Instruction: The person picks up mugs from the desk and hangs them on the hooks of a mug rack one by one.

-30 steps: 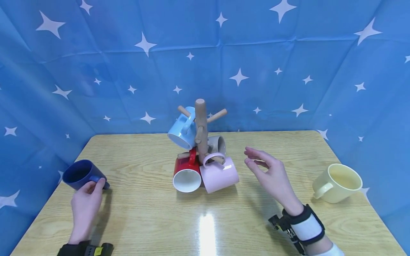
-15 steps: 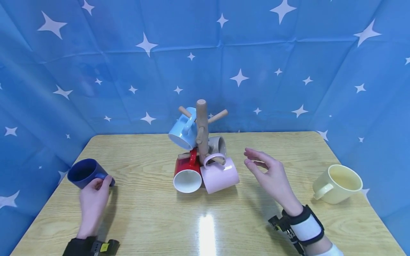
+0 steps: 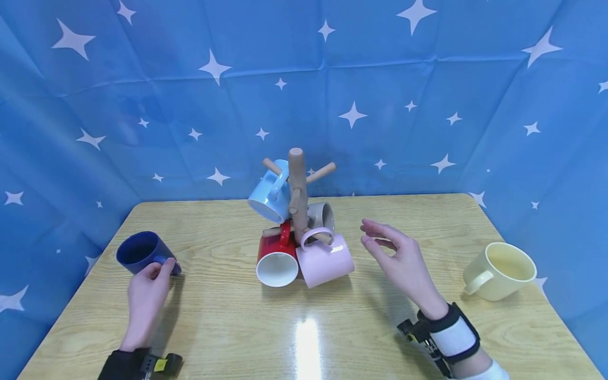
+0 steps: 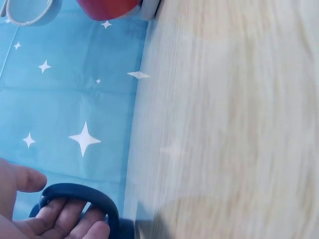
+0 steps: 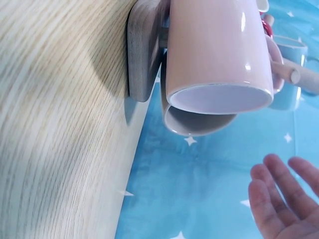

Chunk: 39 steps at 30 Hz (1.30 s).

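Note:
At the left of the head view, my left hand [image 3: 148, 295] holds a dark blue mug [image 3: 138, 250] by its handle. In the left wrist view several fingers [image 4: 67, 216] pass through the dark handle [image 4: 82, 191], the thumb beside it. My right hand [image 3: 399, 258] hangs over the table with fingers relaxed and nothing in them. Nearest to it is a pink mug [image 3: 328, 261], hung on a low peg of the wooden mug tree [image 3: 297, 195]. A red mug [image 3: 277, 261], a light blue mug [image 3: 269, 195] and a partly hidden grey mug [image 3: 325, 215] also hang there.
A pale yellow mug [image 3: 499, 272] stands upright on the wooden table [image 3: 228, 327] at the right, handle toward the front left. One upper peg [image 3: 323, 172] of the tree bears no mug. A blue curtain with white stars [image 3: 304, 105] rises behind the table.
My left hand has carried the dark blue mug to the right and slightly away from me. The right hand and the hanging mugs stay where they were.

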Each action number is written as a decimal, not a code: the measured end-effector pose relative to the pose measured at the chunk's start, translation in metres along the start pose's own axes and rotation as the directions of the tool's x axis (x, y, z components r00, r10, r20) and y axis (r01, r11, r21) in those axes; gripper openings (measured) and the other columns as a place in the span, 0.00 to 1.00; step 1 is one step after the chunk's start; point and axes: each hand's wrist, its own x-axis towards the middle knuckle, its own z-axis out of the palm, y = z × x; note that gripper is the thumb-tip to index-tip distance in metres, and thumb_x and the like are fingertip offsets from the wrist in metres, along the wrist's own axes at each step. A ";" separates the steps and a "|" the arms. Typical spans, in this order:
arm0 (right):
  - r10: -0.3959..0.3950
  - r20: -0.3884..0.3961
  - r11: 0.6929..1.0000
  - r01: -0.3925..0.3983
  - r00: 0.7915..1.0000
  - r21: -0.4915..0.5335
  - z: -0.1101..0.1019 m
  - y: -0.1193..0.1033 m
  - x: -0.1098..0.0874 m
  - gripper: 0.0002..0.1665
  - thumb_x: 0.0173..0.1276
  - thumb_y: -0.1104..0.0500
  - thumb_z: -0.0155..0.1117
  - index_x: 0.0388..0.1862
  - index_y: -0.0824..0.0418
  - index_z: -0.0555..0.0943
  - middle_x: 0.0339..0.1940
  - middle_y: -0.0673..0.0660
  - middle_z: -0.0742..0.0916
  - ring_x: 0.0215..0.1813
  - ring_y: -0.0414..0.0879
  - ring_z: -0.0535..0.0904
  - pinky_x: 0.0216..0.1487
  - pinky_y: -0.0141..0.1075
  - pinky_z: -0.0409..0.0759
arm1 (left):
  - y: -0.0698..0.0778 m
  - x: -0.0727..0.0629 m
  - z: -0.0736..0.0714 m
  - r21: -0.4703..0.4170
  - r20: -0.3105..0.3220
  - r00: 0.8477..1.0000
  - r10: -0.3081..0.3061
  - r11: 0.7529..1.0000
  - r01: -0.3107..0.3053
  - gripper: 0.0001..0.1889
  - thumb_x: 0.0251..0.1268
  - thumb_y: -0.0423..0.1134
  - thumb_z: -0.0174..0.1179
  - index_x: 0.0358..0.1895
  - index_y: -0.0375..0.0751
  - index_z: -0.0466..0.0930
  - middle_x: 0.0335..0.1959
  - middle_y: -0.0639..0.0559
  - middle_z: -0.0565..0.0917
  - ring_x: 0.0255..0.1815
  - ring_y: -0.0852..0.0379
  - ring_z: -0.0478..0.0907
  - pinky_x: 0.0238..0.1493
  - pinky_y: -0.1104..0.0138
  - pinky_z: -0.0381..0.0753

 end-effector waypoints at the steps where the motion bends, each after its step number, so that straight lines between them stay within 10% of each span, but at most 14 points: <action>1: 0.001 0.000 1.000 -0.001 1.000 -0.001 0.000 0.000 0.000 0.24 0.80 0.57 0.63 0.71 0.61 0.79 0.65 0.61 0.89 0.63 0.56 0.86 0.64 0.55 0.85 | 0.001 0.000 0.001 -0.001 0.010 1.000 0.001 1.000 -0.001 0.23 0.79 0.50 0.56 0.23 0.41 0.70 0.15 0.62 0.64 0.20 0.62 0.63 0.26 0.65 0.61; 28: -0.002 -0.006 1.000 0.001 1.000 -0.017 -0.002 -0.001 0.001 0.24 0.80 0.57 0.63 0.71 0.61 0.79 0.64 0.60 0.89 0.63 0.54 0.86 0.64 0.52 0.86 | 0.029 -0.007 0.020 -0.040 0.115 0.992 0.045 0.998 -0.041 0.27 0.81 0.53 0.54 0.20 0.43 0.70 0.14 0.65 0.71 0.20 0.61 0.65 0.26 0.64 0.63; 39: 0.009 0.000 1.000 -0.009 1.000 -0.010 -0.001 -0.001 -0.001 0.24 0.80 0.57 0.63 0.71 0.60 0.79 0.64 0.59 0.89 0.63 0.53 0.86 0.63 0.38 0.85 | 0.039 -0.006 0.023 -0.189 0.027 0.999 0.019 0.982 -0.014 0.24 0.85 0.51 0.46 0.26 0.41 0.70 0.19 0.65 0.69 0.24 0.63 0.66 0.30 0.68 0.64</action>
